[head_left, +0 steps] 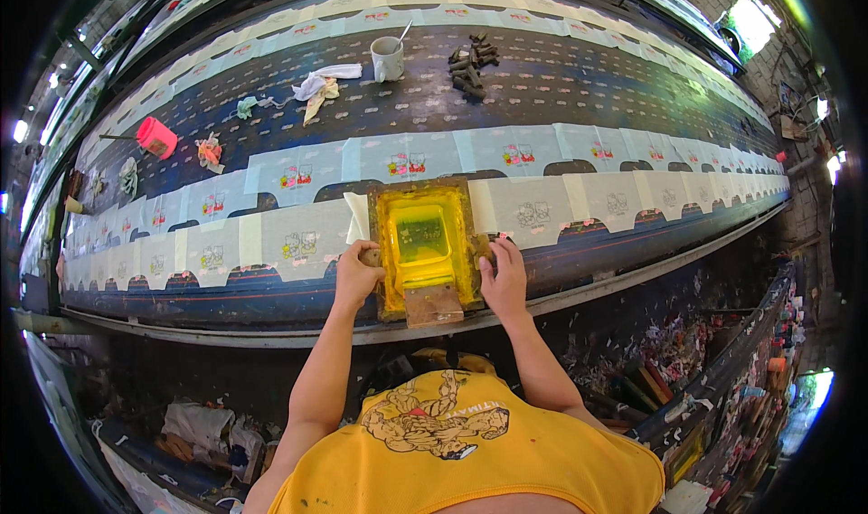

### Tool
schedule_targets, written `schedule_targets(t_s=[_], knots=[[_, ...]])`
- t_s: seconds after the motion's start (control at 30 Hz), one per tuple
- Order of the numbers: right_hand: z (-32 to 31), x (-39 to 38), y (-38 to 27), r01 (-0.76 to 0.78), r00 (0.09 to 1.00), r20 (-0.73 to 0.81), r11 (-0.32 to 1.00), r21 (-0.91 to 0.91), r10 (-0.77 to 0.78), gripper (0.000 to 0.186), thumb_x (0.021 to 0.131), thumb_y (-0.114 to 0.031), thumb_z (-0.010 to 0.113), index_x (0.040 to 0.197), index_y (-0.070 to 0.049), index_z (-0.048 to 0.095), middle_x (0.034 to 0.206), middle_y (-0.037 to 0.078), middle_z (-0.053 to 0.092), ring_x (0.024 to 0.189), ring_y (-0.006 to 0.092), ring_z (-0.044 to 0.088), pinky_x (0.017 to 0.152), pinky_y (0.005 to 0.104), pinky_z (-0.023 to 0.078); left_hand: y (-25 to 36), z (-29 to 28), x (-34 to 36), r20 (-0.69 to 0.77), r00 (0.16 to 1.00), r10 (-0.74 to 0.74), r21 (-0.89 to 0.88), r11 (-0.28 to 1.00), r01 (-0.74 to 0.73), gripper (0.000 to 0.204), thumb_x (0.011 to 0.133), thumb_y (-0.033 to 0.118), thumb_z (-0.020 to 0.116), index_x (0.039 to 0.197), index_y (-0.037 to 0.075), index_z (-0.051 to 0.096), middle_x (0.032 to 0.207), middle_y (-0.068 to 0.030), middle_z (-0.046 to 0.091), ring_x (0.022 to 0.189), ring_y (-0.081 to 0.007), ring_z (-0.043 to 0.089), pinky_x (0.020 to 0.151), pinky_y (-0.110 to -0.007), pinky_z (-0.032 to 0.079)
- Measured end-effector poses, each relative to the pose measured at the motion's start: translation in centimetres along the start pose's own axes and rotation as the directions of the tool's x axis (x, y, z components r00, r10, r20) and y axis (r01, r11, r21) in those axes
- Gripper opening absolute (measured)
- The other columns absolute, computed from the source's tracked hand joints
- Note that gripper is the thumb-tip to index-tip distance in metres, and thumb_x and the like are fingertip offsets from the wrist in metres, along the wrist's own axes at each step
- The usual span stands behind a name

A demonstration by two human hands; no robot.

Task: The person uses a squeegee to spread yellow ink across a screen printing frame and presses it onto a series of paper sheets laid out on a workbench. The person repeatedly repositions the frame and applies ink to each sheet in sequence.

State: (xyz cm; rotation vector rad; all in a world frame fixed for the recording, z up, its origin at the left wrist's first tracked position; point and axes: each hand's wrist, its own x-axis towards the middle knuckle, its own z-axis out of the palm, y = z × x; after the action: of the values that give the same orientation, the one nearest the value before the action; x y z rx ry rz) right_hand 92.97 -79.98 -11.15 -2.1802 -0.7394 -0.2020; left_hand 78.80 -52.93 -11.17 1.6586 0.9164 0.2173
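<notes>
A wooden screen-printing frame [418,189], coated in yellow, lies on the near row of pale cut fabric pieces [533,214]. Its inside is bright yellow, and a darker window in the middle lets a printed design show faintly. Against the frame's near end rests a wooden squeegee [434,304], yellow-stained along its upper edge. My left hand [360,276] grips the left side of the frame with curled fingers. On the opposite side my right hand [503,279] holds the frame's right edge, the thumb towards me. Neither hand touches the squeegee.
Beyond the fabric rows, the long dark table [398,112] bears a mug [388,60] with a handle sticking out, a heap of dark short pieces [471,66], crumpled rags [318,85] and a pink cup [156,138]. A metal rail [244,337] edges the near side.
</notes>
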Motion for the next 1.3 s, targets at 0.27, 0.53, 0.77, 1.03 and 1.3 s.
schedule_targets(t_s=[0.27, 0.53, 0.77, 1.03, 1.3], knots=[[-2.8, -1.2, -7.5, 0.387, 0.702, 0.535, 0.883, 0.267, -0.470, 0.042, 0.081, -0.011, 0.081, 0.120, -0.002, 0.068, 0.120, 0.016, 0.067, 0.115, 0.0384, 0.065, 0.102, 0.0465, 0.053, -0.1, 0.0, 0.1, 0.033, 0.998, -0.053, -0.039, 0.998, 0.055, 0.052, 0.062, -0.006, 0.077, 0.113, 0.003, 0.071, 0.094, -0.0091, 0.070, 0.081, -0.0206, 0.064, 0.070, -0.035, 0.055], [0.3, -1.5, -6.8, 0.400, 0.800, 0.463, 0.914, 0.060, -0.381, 0.040, 0.076, 0.001, 0.070, 0.115, 0.000, 0.068, 0.110, 0.013, 0.069, 0.107, 0.0328, 0.067, 0.095, 0.0426, 0.056, 0.6, -0.2, 0.0, 0.026, 0.999, -0.040, 0.014, 0.999, 0.040, 0.052, 0.063, -0.004, 0.078, 0.114, 0.003, 0.071, 0.095, -0.0100, 0.072, 0.083, -0.0215, 0.066, 0.074, -0.036, 0.056], [0.8, -0.3, -6.6, 0.381, 0.794, 0.493, 0.923, 0.055, -0.357, 0.036, 0.075, 0.003, 0.066, 0.111, 0.000, 0.067, 0.109, 0.014, 0.069, 0.108, 0.0341, 0.067, 0.092, 0.0416, 0.057, 0.6, -0.4, -0.1, 0.036, 0.998, -0.051, 0.058, 0.997, 0.049, 0.051, 0.065, -0.002, 0.079, 0.114, 0.004, 0.071, 0.095, -0.0113, 0.073, 0.085, -0.0237, 0.069, 0.076, -0.037, 0.057], [7.1, 6.6, -4.0, 0.391, 0.862, 0.326, 0.919, 0.056, -0.387, 0.032, 0.077, 0.003, 0.066, 0.109, -0.001, 0.070, 0.102, 0.016, 0.072, 0.098, 0.0377, 0.067, 0.087, 0.0475, 0.056, 1.1, -0.4, -0.2, 0.042, 0.998, -0.047, 0.088, 0.995, 0.043, 0.050, 0.066, 0.000, 0.080, 0.115, 0.004, 0.071, 0.096, -0.0135, 0.075, 0.087, -0.0248, 0.071, 0.081, -0.036, 0.056], [8.0, 11.3, -3.8, 0.339, 0.860, 0.390, 0.940, 0.045, -0.329, 0.024, 0.080, 0.001, 0.065, 0.104, -0.003, 0.070, 0.101, 0.015, 0.073, 0.096, 0.0383, 0.067, 0.086, 0.0498, 0.055, 1.4, -0.3, -0.4, 0.046, 0.998, -0.044, 0.081, 0.996, 0.040, 0.049, 0.066, 0.001, 0.080, 0.115, 0.003, 0.071, 0.095, -0.0139, 0.075, 0.085, -0.0251, 0.071, 0.080, -0.036, 0.056]])
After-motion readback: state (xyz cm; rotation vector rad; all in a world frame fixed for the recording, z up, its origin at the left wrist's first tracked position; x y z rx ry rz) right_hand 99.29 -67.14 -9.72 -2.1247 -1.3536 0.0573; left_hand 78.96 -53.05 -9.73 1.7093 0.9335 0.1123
